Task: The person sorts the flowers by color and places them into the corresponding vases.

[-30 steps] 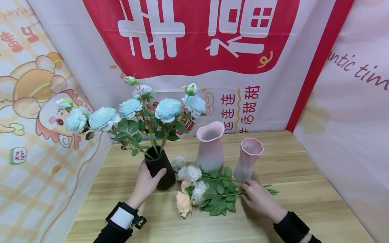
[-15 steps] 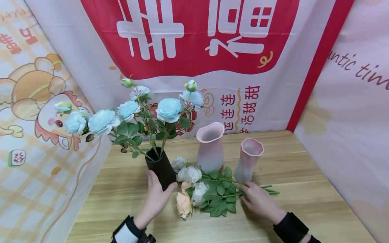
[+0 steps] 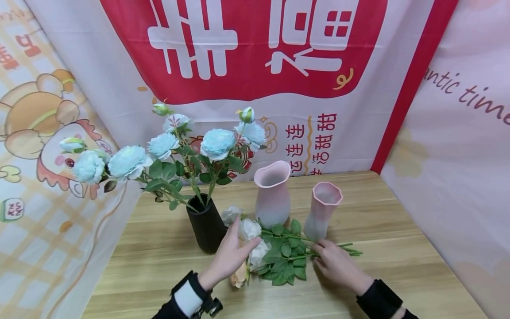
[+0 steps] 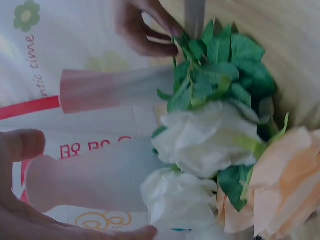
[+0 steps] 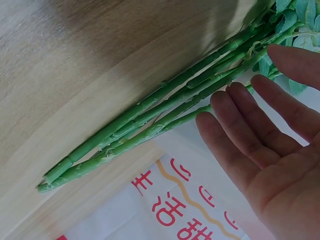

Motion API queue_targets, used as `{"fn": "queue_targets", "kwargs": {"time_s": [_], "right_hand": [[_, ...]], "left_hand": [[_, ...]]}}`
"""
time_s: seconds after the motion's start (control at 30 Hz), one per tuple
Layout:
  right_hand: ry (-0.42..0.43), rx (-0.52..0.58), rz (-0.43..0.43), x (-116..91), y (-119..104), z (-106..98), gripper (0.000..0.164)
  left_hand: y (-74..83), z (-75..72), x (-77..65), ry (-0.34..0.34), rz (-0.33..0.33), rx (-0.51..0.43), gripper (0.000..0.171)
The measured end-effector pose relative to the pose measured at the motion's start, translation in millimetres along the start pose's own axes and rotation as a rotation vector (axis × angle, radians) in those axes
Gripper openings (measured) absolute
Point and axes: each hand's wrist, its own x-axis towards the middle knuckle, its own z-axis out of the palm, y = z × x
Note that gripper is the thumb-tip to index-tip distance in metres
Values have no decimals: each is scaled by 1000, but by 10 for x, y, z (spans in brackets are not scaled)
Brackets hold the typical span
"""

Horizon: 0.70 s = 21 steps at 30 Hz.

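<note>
In the head view my left hand (image 3: 227, 254) reaches over the heads of the white roses (image 3: 259, 254) and the peach rose (image 3: 239, 275). Its thumb and fingers are spread apart, and it holds nothing. My right hand (image 3: 338, 266) is at the green stems (image 5: 150, 117) of these flowers, its fingers straight and fingertips right at the stems in the right wrist view. The roses lie on the table, their green leaves (image 3: 284, 261) towards my right hand. Left of them stands a black vase (image 3: 207, 230) with light blue flowers (image 3: 217, 144) in it.
Behind the lying flowers stand a wide pink-and-white vase (image 3: 272, 199) and a narrower pink-and-white vase (image 3: 320, 215), the latter close to my right hand. The wooden table (image 3: 398, 266) ends at a printed cloth backdrop (image 3: 350, 141), with cloth at both sides.
My left hand has let go of the black vase and moved right, over the lying rose heads. The black vase stays standing. My right hand stays at the stems.
</note>
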Motion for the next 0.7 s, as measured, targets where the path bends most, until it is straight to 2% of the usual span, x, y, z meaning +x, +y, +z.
{"fn": "queue_targets", "kwargs": {"time_s": [0.33,0.5,0.7], "right_hand": [[55,-27,-103,13,26,3,26],[57,-49,-167,22,53,28,25],[35,-104,-276,1,82,66,25]], "left_hand": [[-86,-31,551,-18,37,-70,93],[-74,-9,798,-14,64,-65,94],[-57,72,1070,-14,168,-69,96]]}}
